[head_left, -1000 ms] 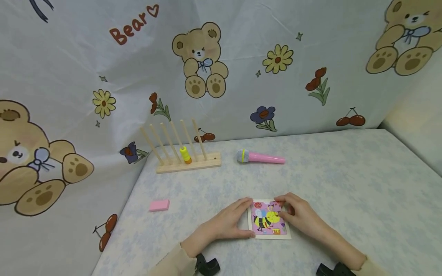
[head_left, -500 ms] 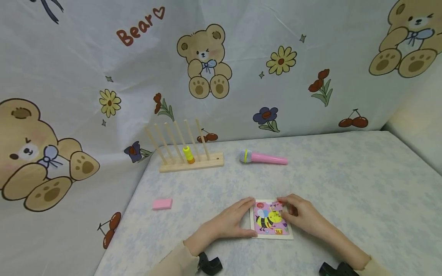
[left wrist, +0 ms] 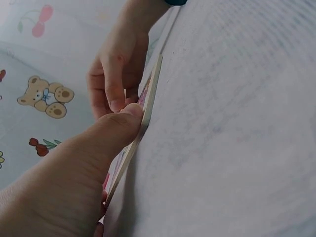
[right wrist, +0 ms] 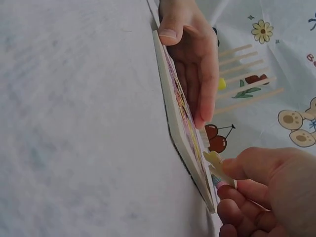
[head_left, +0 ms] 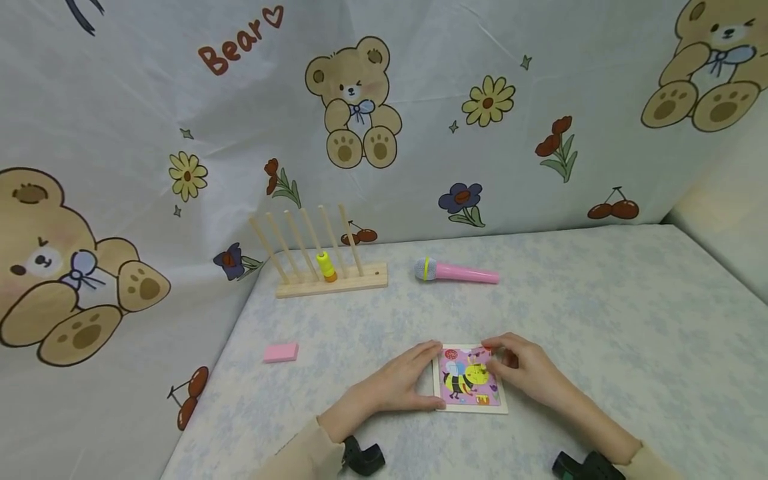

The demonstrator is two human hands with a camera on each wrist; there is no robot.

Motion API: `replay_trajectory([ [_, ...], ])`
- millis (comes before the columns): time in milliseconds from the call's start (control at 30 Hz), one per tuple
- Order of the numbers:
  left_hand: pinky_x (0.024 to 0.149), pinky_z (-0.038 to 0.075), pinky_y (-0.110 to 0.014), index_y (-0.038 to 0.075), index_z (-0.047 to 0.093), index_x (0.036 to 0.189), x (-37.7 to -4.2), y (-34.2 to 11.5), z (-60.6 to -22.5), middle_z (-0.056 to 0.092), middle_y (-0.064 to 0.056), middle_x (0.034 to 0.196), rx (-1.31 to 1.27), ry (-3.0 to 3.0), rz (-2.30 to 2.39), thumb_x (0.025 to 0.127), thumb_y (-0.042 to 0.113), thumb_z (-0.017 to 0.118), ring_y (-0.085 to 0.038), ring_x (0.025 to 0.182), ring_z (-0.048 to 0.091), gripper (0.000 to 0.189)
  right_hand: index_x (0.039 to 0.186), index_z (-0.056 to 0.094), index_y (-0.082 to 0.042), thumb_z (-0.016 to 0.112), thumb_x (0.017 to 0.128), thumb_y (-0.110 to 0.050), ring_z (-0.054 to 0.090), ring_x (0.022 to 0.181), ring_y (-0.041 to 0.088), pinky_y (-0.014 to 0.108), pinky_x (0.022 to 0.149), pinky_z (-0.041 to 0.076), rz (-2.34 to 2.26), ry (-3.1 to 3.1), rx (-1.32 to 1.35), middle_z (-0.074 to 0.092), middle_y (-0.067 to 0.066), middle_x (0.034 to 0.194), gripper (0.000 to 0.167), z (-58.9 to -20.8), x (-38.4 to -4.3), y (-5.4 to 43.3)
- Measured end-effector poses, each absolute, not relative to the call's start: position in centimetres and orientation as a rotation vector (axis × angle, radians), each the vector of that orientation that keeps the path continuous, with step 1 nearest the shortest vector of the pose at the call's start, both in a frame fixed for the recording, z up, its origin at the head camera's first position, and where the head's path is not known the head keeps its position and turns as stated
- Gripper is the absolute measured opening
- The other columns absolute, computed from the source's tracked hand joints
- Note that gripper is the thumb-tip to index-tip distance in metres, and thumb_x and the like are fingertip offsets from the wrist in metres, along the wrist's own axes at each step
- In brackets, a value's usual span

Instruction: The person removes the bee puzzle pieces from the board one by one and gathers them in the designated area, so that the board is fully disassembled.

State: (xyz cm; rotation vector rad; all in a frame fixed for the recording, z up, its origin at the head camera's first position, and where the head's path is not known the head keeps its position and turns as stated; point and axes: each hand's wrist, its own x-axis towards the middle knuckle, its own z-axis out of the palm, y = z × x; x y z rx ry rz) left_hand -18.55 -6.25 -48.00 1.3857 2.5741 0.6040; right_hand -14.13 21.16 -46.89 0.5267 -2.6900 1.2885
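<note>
A square wooden jigsaw puzzle [head_left: 471,410] with a bee picture on pink lies on the table. My left hand [head_left: 396,383] holds it from the left side, the thumb over the near left corner and the fingertips at the far left corner. In the left wrist view that thumb [left wrist: 121,126] presses on the board's edge. At the puzzle's upper right, my right hand [head_left: 531,367] pinches a small yellow puzzle piece [right wrist: 212,158] between thumb and fingers. The right wrist view shows this piece tilted, close over the board's face; the right fingers partly hide it.
A wooden peg rack [head_left: 331,288] with yellow and orange beads on one peg stands at the back left. Right of it lies a pink toy microphone [head_left: 465,273]. A pink block [head_left: 280,353] sits to the left. A bear-print cloth [head_left: 408,193] hangs behind the table.
My right thumb and fingers shift slightly up and inward at the puzzle's right side. My left hand keeps its hold on the board. The head view shifts a little.
</note>
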Motion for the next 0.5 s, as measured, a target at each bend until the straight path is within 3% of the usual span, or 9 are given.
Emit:
replay_trajectory([
  [133,0.110,0.023,-0.029,0.005,0.024,0.149,-18.6,-6.2,-47.9,0.025,-0.008,0.152,1.384,2.583,0.601,0.083,0.059,0.060,-0.015,0.138,0.022,0.092,0.111,0.065,-0.006,0.070,0.086,-0.011,0.056,0.080,0.010,0.026,0.067,0.051,1.309,-2.690,0.559,0.061,-0.004,0.096,0.026,-45.9,-14.1,21.3],
  [267,0.110,0.023,-0.029,0.005,0.024,0.149,-18.6,-6.2,-47.9,0.025,-0.007,0.152,1.377,2.582,0.610,0.083,0.060,0.060,-0.015,0.138,0.021,0.093,0.115,0.064,-0.006,0.068,0.088,-0.015,0.061,0.099,0.023,0.035,0.082,0.052,1.367,-2.699,0.530,0.062,0.004,0.111,0.029,-44.6,-14.4,22.5],
  [367,0.110,0.024,-0.030,0.006,0.024,0.149,-18.7,-6.2,-48.0,0.024,-0.007,0.152,1.373,2.582,0.620,0.083,0.061,0.060,-0.015,0.139,0.021,0.093,0.118,0.062,-0.004,0.067,0.089,-0.016,0.061,0.102,0.024,0.029,0.081,0.052,1.411,-2.676,0.489,0.062,0.009,0.114,0.032,-43.9,-15.0,24.6],
  [500,0.109,0.025,-0.030,0.007,0.024,0.149,-18.7,-6.2,-48.2,0.024,-0.006,0.152,1.371,2.570,0.631,0.083,0.060,0.060,-0.014,0.138,0.022,0.093,0.122,0.058,0.000,0.064,0.091,-0.014,0.061,0.099,0.010,0.021,0.076,0.052,1.501,-2.632,0.459,0.061,0.012,0.116,0.034,-43.1,-15.6,28.2],
])
